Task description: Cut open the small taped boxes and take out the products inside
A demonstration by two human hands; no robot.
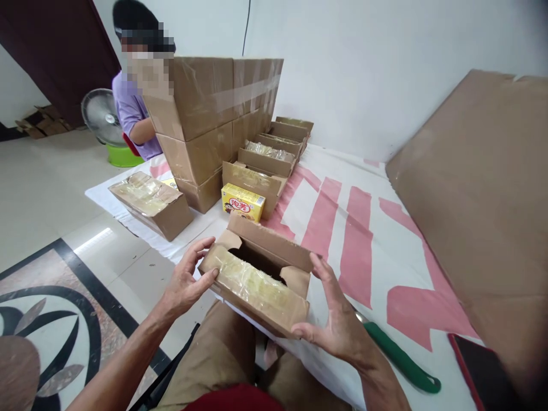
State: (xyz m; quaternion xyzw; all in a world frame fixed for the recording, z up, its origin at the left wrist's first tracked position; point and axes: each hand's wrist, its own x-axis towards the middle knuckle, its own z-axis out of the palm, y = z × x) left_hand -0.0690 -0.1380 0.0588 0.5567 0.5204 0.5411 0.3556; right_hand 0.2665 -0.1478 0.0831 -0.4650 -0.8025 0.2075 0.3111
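A small brown cardboard box [295,314] with a taped flap rests at the table's near edge, its top partly open and the inside dark. My left hand [190,279] grips its left end, thumb on the top and fingers at the far side. At the right end, my right hand [336,317] holds the box between thumb and fingers. Just behind it stands a yellow printed carton [243,202]. Beyond that, several open cardboard boxes [252,180] run in a row toward the wall.
Taped cartons [208,100] are stacked at the back left, with a person [135,117] behind them. A closed box [152,205] sits on the left. To the right lie a green-handled knife [400,354], a phone [483,371] and a large cardboard sheet [479,188].
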